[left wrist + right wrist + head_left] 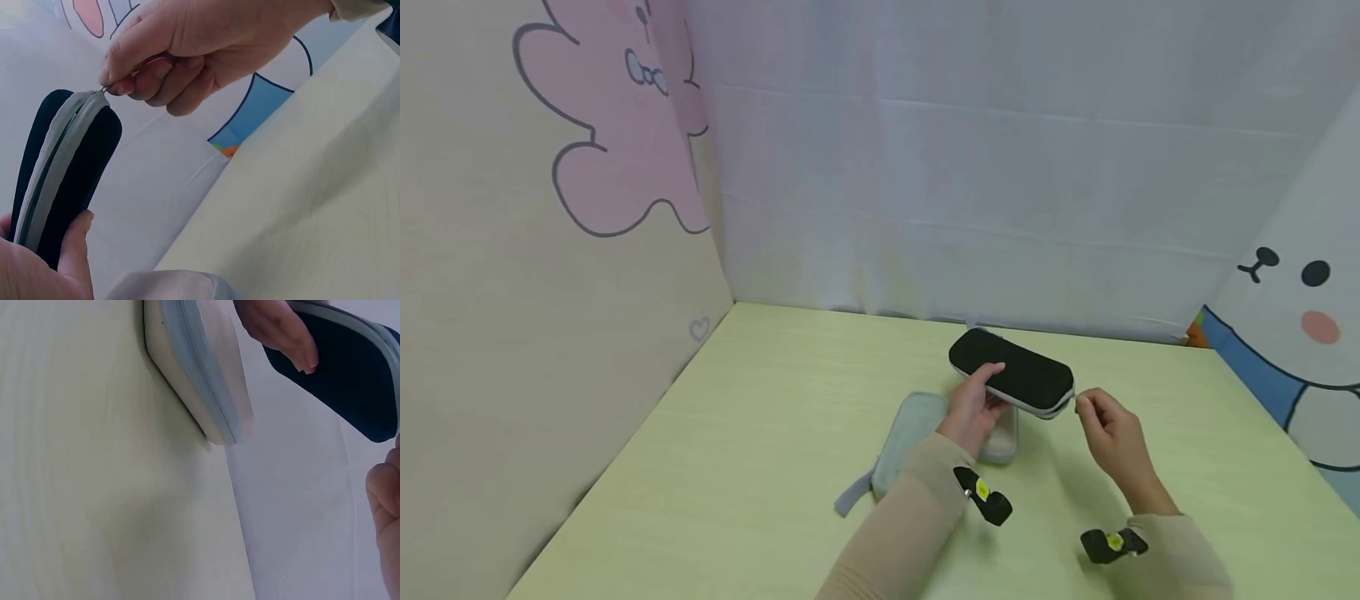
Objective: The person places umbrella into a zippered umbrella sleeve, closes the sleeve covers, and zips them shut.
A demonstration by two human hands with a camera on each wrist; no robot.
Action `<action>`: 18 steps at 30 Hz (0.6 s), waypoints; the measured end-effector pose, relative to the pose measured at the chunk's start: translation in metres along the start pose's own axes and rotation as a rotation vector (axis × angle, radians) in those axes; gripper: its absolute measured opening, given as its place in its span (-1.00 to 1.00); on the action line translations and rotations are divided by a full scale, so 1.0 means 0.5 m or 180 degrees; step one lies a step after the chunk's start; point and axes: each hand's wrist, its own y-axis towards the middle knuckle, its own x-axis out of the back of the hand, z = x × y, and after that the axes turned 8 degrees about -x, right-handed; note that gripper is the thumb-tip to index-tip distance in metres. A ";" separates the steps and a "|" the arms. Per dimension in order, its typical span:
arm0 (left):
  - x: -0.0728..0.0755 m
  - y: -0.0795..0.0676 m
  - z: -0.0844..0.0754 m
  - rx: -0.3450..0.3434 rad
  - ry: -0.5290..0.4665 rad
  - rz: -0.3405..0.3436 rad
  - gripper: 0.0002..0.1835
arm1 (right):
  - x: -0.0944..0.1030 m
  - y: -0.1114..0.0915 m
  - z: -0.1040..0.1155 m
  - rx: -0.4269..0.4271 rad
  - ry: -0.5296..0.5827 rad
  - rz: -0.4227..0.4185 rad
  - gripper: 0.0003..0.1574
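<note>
My left hand (976, 412) grips a black zip-up pencil case (1015, 367) above the table, with the thumb on its upper face. Light grey zipper bands run round the case's side, and a dark line shows between them in the left wrist view. At the case's right end, my right hand (1112, 433) pinches the small metal zipper pull (104, 89) between thumb and forefinger. Below the left hand lie a pale green case (917, 417) with a grey strap (853, 493) and a pale pinkish case (1002, 437), both partly hidden by the hand and arm.
The pale yellow-green table (760, 417) meets a white curtain (985, 192) at the back. Printed cartoon figures cover the side panels, with a pink figure (617, 142) at left. Each sleeve has a small black wrist camera (1112, 546).
</note>
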 end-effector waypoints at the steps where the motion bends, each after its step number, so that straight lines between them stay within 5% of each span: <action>1: -0.001 -0.001 0.001 -0.0009 -0.0030 -0.0027 -0.77 | -0.004 -0.001 0.002 -0.0077 0.0023 -0.0018 -0.81; 5: -0.008 -0.004 -0.003 -0.0070 -0.0177 -0.0116 -0.76 | -0.022 -0.007 0.013 -0.0341 0.0093 -0.0057 -0.79; 10: -0.013 -0.004 -0.002 -0.0050 -0.0289 -0.0144 -0.78 | -0.020 -0.001 0.008 -0.0300 0.0003 -0.0241 -0.80; 18: -0.016 -0.005 -0.012 -0.0189 -0.0349 -0.0250 -0.73 | -0.019 0.003 0.016 0.0635 -0.0310 -0.0092 -0.84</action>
